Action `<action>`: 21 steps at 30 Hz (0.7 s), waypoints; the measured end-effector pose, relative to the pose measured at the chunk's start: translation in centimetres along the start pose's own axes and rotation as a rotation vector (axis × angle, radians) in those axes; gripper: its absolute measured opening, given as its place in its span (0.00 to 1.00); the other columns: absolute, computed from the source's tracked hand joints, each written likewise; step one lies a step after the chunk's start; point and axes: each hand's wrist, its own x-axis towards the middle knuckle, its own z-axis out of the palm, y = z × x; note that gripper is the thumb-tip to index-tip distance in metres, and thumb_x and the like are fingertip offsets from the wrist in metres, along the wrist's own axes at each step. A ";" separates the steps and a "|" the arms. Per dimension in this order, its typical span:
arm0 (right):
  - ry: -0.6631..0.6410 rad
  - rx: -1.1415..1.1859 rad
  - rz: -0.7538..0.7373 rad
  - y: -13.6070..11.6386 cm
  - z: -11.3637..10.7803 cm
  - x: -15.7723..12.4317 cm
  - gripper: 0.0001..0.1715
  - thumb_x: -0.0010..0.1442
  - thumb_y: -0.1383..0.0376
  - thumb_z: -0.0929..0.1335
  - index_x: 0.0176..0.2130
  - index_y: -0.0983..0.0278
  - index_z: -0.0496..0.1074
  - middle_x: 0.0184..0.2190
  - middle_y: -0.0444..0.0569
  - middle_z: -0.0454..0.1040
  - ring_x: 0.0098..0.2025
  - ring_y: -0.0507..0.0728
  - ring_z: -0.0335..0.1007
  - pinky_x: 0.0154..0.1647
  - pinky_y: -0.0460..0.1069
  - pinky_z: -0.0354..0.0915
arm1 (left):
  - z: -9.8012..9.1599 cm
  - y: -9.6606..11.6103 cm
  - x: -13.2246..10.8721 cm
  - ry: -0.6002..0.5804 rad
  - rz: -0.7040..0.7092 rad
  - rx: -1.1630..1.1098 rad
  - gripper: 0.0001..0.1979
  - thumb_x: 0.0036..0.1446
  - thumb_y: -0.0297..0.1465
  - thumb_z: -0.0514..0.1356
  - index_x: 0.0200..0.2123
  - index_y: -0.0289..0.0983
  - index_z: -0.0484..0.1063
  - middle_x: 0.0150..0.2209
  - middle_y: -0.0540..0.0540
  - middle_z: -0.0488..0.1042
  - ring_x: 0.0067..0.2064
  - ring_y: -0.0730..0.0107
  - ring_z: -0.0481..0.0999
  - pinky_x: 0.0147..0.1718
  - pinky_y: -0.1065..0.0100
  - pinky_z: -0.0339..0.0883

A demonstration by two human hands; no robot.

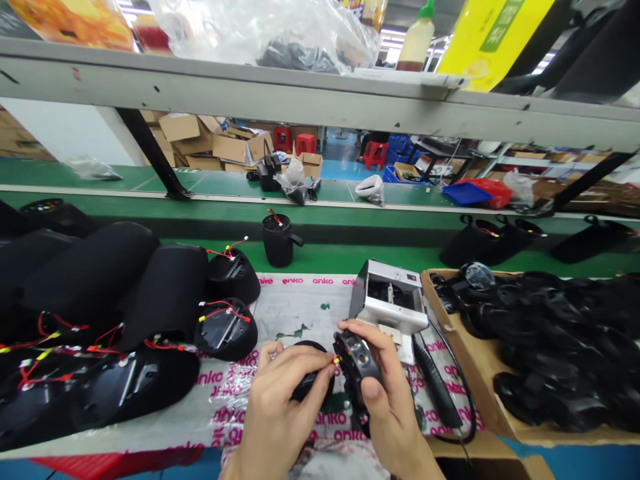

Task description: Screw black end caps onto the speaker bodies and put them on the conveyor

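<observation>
Head view: left hand (pixel 280 413) pinches a black round cap (pixel 306 387), right hand (pixel 387 400) grips a black panel (pixel 356 360), over the plastic-covered bench (pixel 295 307); green conveyor (pixel 350 257) and cardboard boxes (pixel 200 143) beyond.

So there's two parts here, both held just above the table. The round black cap (pixel 309 385) sits low in the left hand (pixel 280 410), mostly covered by fingers, only its curved top edge and a bit of the front showing. The narrow black panel (pixel 356 360) is gripped upright in the right hand (pixel 393 393), glossy, with small round holes down its face. A short red-and-yellow wire (pixel 334 360) runs between them.
</observation>
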 end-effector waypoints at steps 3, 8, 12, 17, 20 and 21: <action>-0.032 -0.015 -0.041 -0.1 -0.1 -0.3 0.31 0.78 0.42 0.64 0.72 0.48 0.66 0.67 0.45 0.72 0.71 0.55 0.68 0.75 0.45 0.62 | -0.3 0.5 0.2 -0.023 0.007 0.010 0.12 0.69 0.18 0.64 0.43 0.43 0.75 0.39 0.56 0.85 0.42 0.69 0.86 0.51 0.60 0.60; -0.079 0.002 -0.043 0.2 -0.7 0.3 0.30 0.78 0.42 0.64 0.71 0.47 0.67 0.67 0.44 0.73 0.71 0.56 0.68 0.76 0.47 0.62 | -0.5 0.5 1.0 -0.097 -0.011 -0.023 0.11 0.70 0.19 0.63 0.39 0.41 0.72 0.37 0.56 0.83 0.40 0.68 0.83 0.50 0.60 0.60; -0.095 0.069 0.064 -0.2 -1.2 0.6 0.27 0.78 0.43 0.63 0.70 0.45 0.69 0.66 0.42 0.75 0.68 0.53 0.72 0.71 0.43 0.65 | -0.6 0.1 1.8 -0.178 0.023 0.002 0.09 0.71 0.20 0.61 0.39 0.40 0.71 0.38 0.51 0.80 0.42 0.64 0.80 0.47 0.61 0.62; -0.078 0.089 0.237 -1.3 -1.4 0.1 0.20 0.81 0.52 0.63 0.68 0.43 0.69 0.65 0.39 0.75 0.67 0.49 0.73 0.68 0.37 0.64 | -0.4 0.2 2.2 -0.205 0.082 0.066 0.10 0.72 0.20 0.60 0.38 0.40 0.69 0.37 0.50 0.79 0.42 0.63 0.79 0.47 0.60 0.63; -0.160 0.103 0.195 -1.5 -1.6 0.1 0.24 0.78 0.48 0.66 0.70 0.42 0.68 0.67 0.39 0.72 0.71 0.51 0.68 0.73 0.39 0.60 | -0.4 0.4 2.1 -0.168 0.030 0.034 0.12 0.68 0.19 0.62 0.35 0.40 0.66 0.34 0.54 0.79 0.37 0.66 0.78 0.45 0.61 0.61; -0.198 0.124 0.180 -1.4 -1.7 0.1 0.26 0.77 0.46 0.68 0.70 0.42 0.68 0.68 0.40 0.72 0.73 0.52 0.67 0.75 0.41 0.59 | -0.4 0.4 2.0 -0.157 0.018 0.035 0.13 0.67 0.19 0.62 0.34 0.40 0.66 0.33 0.55 0.78 0.36 0.67 0.78 0.45 0.61 0.61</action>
